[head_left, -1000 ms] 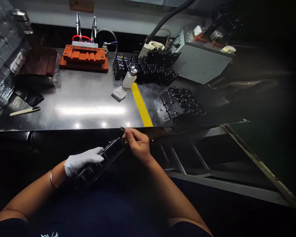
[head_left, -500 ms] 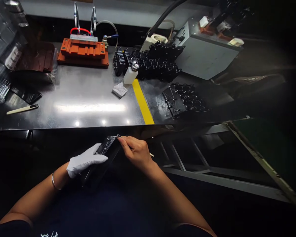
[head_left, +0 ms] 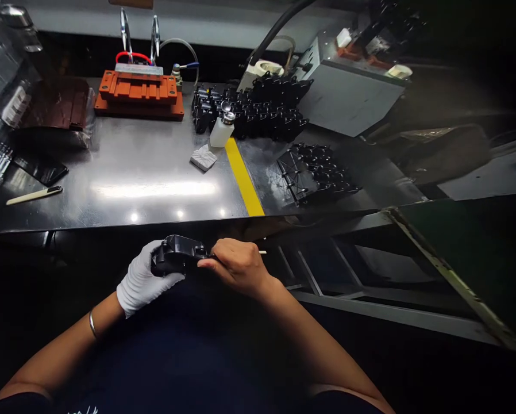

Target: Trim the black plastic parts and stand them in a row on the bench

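Note:
In front of my body, beyond the bench's near edge, my left hand (head_left: 141, 279) in a white glove is wrapped round a black moulded plastic part (head_left: 181, 248). The part lies roughly level, its longer side turned up. My bare right hand (head_left: 238, 263) is closed in a fist round a slim tool with a pale end (head_left: 262, 252), which sticks out behind the fingers. The tool's dark front end reaches the right edge of the part; whether it touches is hard to see. Most of the tool is hidden by the fingers.
On the metal bench (head_left: 133, 155) stand an orange fixture (head_left: 139, 95), a white pump bottle (head_left: 222, 132), a folded white cloth (head_left: 203, 157) and a cream pen-like tool (head_left: 34, 195). Stacked black parts (head_left: 258, 109) and a grey box (head_left: 348, 86) are at the back right. A metal frame (head_left: 391, 319) stands low right.
The black part has been turned from a steep slant to nearly level, and its other side shows. My right hand has rolled over, knuckles up, with the tool's pale end more exposed.

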Tool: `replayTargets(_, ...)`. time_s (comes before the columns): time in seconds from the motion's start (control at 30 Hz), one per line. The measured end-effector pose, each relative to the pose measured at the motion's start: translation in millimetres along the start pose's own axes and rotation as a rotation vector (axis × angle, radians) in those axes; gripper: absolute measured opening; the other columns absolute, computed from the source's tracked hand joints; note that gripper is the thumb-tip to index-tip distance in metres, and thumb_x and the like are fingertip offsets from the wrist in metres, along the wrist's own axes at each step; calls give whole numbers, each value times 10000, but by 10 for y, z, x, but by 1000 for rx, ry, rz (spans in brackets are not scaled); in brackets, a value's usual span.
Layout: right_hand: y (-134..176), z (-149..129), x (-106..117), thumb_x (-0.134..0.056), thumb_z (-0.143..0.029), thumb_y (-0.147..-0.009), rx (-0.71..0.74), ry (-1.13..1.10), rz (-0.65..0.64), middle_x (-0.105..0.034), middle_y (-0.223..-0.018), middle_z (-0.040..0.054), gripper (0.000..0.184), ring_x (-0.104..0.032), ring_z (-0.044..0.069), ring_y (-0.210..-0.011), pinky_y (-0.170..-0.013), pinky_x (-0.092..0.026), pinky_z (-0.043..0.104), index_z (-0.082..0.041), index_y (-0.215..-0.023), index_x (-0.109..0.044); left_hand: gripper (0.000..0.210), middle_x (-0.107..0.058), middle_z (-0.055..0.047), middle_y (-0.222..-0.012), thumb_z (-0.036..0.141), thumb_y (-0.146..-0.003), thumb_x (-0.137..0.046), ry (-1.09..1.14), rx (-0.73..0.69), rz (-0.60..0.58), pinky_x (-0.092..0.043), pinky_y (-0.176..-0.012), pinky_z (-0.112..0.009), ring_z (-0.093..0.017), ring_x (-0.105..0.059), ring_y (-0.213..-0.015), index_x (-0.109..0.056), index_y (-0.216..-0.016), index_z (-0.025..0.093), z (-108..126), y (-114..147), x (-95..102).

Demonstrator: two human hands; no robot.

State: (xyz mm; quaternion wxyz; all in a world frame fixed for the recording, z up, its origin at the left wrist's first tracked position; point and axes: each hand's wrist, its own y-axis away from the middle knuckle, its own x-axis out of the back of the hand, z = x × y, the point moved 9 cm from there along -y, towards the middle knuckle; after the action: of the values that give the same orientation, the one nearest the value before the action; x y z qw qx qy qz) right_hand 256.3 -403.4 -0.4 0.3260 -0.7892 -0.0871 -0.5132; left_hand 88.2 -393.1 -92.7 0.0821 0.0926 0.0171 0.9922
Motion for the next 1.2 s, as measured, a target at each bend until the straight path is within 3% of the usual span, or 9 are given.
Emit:
replayTargets(0.27,11,-28,33,-419,-500,-956,44,-22,-11,-495,-525,4,505,-412,107,-499,-493,-258,265,-190,-565,-494,534,-640,-63,-1050,279,-587,-824,-25,-24,-74,-452,-952,-424,-269,-616,-1007,-584,-1063,249,34,-22,-89)
replayTargets(0.4,15,-42,64,-454,-493,-942,74,-26,25,-457,-511,-5,506,-379,100,-484,-480,-245,261,-189,-537,-453,634,-635,-72,-1105,275,-589,-820,2,-15,-118,-450,-972,-441,-275,-614,-1041,-538,-1156,238,-16,-16,-122)
replayTargets(0.5,28,-46,14,-452,-489,-946,80,-39,-19,-447,-500,-10,519,-379,96,-482,-480,-235,258,-188,-523,-446,707,-621,-81,-1161,280,-590,-820,-17,-15,-158,-431,-1004,-447,-275,-599,-1092,-493,-1215,227,-57,-14,-141)
replayTargets(0.77,74,-59,0,-445,-509,-942,52,-35,6,-465,-511,-6,522,-389,91,-494,-492,-237,253,-174,-541,-464,747,-620,-102,-1165,317,-605,-804,-103,4,-232,-460,-977,-451,-273,-608,-1074,-455,-1251,183,-164,-34,-140)
replayTargets(0.87,99,-82,-5,-465,-464,-950,64,-134,17,-454,-496,-15,492,-395,89,-480,-480,-243,252,-179,-549,-460,685,-642,-84,-1127,311,-617,-803,-81,46,-231,-480,-954,-426,-254,-625,-1037,-493,-1215,187,-176,-34,-118)
replayTargets(0.97,130,-1,24,-369,-377,-1000,-33,-332,54,-524,-575,6,416,-468,94,-523,-517,-339,224,-162,-692,-549,552,-672,-61,-1052,314,-667,-782,75,72,-216,-529,-864,-377,-226,-655,-951,-548,-1152,193,-116,-26,-85)
replayTargets(1.07,173,77,46,-384,-251,-990,-141,-382,83,-521,-584,3,337,-463,90,-516,-520,-362,218,-159,-723,-566,411,-681,-55,-1011,279,-711,-763,95,8,-208,-532,-840,-348,-210,-658,-913,-614,-1086,198,16,-27,-23)
replayTargets(1.2,206,47,48,-459,-210,-951,-150,-357,86,-538,-572,3,297,-473,87,-504,-510,-364,222,-162,-679,-568,343,-671,-71,-1036,242,-747,-738,40,-93,-225,-512,-880,-363,-219,-646,-945,-649,-1076,207,143,-26,47)
